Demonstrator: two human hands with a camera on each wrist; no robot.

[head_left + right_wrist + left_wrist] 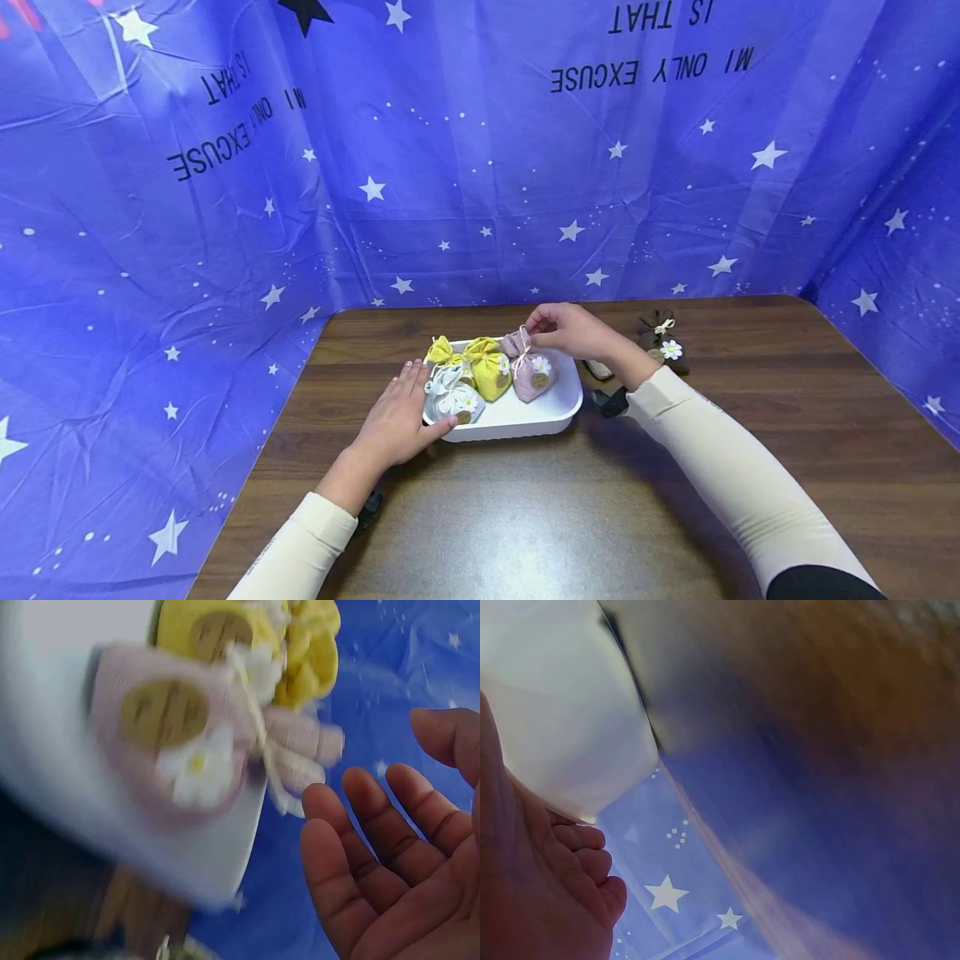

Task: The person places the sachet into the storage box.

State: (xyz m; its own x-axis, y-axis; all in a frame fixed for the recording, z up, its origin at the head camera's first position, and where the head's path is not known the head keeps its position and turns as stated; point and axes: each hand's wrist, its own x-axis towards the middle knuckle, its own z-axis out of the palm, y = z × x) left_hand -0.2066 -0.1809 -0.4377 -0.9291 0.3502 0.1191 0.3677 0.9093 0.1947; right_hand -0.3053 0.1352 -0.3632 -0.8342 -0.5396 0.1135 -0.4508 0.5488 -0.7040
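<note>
A white tray (551, 412) stands mid-table and holds a pink sachet (534, 372) with a daisy, two yellow sachets (488, 367) and a white sachet (453, 400). My left hand (408, 398) lies flat against the tray's left side, fingers straight and thumb on the front rim. The left wrist view shows the tray wall (562, 712) beside those fingers (585, 862). My right hand (545, 325) hovers just over the pink sachet's tied top. In the right wrist view its fingers (375, 847) are relaxed and apart from the pink sachet (172, 742), holding nothing.
A brown sachet (663, 342) with a daisy lies on the wooden table (525, 517) to the right of the tray. A small object (598, 369) is partly hidden behind my right wrist. Blue star-print cloth (225, 250) walls in the back and both sides.
</note>
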